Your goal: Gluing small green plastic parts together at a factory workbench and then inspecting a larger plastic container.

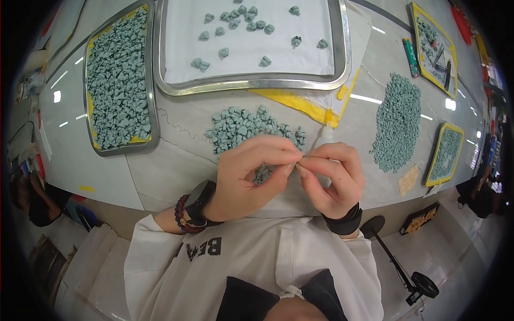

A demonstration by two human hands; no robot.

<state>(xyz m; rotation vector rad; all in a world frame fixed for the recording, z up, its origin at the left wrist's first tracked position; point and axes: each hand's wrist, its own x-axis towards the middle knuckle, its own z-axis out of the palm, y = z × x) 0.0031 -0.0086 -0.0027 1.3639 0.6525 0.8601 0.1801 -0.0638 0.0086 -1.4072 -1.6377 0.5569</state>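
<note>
Fingertip to fingertip, my left hand (254,170) and my right hand (336,179) meet in a pinch over the near part of the table. Whatever lies between the fingertips is too small and covered to make out. Just beyond my left hand is a loose heap of grey-green, pebble-like pieces (231,128), partly hidden by that hand. A small white squeeze bottle (327,134) with a yellow needle tip stands behind my right hand, which covers its lower part.
A steel tray (251,84) lined with white paper holds scattered joined pieces at the back. At left, a tray (152,115) is full of grey-green pieces. Rightward lie a heap of finer pieces (397,123), a small yellow-edged tray (428,174) and a farther tray (454,69) with tools.
</note>
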